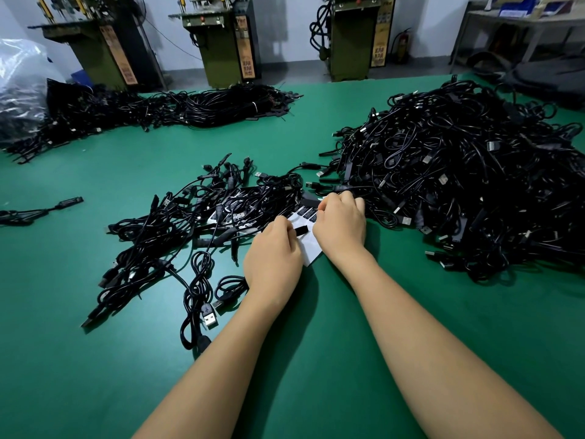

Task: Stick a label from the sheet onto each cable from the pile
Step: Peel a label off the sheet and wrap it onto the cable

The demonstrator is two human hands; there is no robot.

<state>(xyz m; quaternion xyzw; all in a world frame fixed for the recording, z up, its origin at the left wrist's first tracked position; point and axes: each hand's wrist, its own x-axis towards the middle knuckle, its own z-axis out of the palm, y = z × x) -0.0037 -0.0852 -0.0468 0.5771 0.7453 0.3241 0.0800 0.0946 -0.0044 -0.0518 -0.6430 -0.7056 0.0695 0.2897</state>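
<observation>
A white label sheet (311, 248) with black labels lies on the green table (316, 343), partly under my hands and under loose cables. My left hand (273, 258) pinches a small black piece (300, 231), a label or a cable's block, over the sheet. My right hand (340, 223) has curled fingers at the sheet's far edge, beside a black cable block (311, 201); what its fingertips hold is hidden. A big pile of black USB cables (459, 172) rises to the right. A flatter heap of cables (190, 223) spreads to the left.
More bundled black cables (190, 106) lie along the table's far edge, next to a clear plastic bag (19, 80). A single cable (41, 210) lies at the far left. Green machines (228, 39) stand behind the table, and a shelf (522, 23) at back right.
</observation>
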